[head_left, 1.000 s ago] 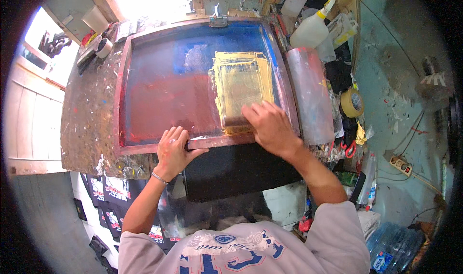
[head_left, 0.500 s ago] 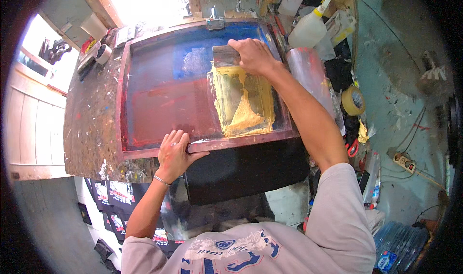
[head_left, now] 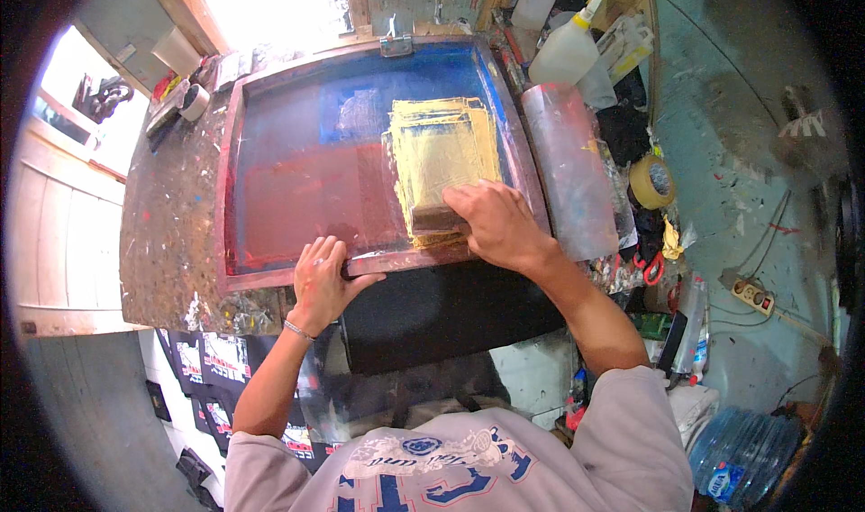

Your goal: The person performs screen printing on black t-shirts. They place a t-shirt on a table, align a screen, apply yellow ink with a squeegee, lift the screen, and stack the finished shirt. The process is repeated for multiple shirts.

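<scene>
A person in a pale grey printed shirt leans over a wood-framed printing screen (head_left: 236, 165), its mesh stained blue at the far end and red nearer the body, lying flat on a paint-spattered workbench (head_left: 167, 233). The right hand (head_left: 491, 224) is clenched over a short brown wooden squeegee (head_left: 439, 217), which sits at the near end of a yellow ink patch (head_left: 441, 151) on the right half of the mesh. The squeegee's long axis runs left to right, across the frame's width, while the yellow patch stretches away from the person toward the frame's far, hinged edge. The left hand (head_left: 323, 280) lies flat with fingers spread on the frame's near rail, left of the squeegee and well apart from it, pressing down but gripping nothing. The right hand is thus the only one on the tool; the ink lies directly beyond it. A black fabric-covered board (head_left: 432, 318) shows under the frame's near edge. To the right of the frame lie a clear plastic-wrapped roll (head_left: 572, 169), a white squeeze bottle with a yellow nozzle (head_left: 569, 48) and a roll of tan tape (head_left: 652, 184).
</scene>
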Demonstrator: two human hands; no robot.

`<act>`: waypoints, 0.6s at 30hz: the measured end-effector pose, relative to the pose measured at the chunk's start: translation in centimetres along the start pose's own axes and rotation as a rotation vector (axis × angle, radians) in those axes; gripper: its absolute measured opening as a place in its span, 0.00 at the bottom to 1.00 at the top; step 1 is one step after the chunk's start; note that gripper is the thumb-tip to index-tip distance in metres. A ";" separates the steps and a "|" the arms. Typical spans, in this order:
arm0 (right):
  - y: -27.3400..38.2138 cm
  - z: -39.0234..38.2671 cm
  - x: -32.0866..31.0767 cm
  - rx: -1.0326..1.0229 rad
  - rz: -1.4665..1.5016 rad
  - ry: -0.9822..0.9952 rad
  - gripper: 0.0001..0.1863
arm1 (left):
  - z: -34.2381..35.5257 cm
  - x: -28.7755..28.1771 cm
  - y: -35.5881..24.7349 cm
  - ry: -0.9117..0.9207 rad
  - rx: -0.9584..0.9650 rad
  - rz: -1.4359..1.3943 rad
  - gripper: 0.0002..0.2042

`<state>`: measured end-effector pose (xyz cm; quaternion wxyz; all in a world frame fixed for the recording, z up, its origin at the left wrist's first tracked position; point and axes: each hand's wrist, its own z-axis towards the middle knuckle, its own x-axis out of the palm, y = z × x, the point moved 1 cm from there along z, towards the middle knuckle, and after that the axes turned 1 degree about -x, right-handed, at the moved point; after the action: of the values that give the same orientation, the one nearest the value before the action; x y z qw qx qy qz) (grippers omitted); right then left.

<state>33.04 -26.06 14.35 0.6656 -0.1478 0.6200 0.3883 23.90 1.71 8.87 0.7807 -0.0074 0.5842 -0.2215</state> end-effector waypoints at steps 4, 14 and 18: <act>1.1 -1.5 0.8 -0.003 -0.168 -0.089 0.14 | -0.1 0.3 0.3 -0.039 0.002 -0.081 0.29; 3.0 -2.7 -5.2 -0.024 -0.205 -0.399 0.19 | 3.9 -8.1 -1.6 -0.113 0.048 -0.048 0.29; 2.1 2.9 -11.6 -0.178 -0.421 -0.786 0.23 | 9.9 -15.8 -1.4 -0.154 -0.021 -0.232 0.24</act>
<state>34.42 -26.57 26.45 0.8996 -0.1687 0.2410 0.3228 29.06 3.62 26.80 0.7923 -0.0998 0.5201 -0.3029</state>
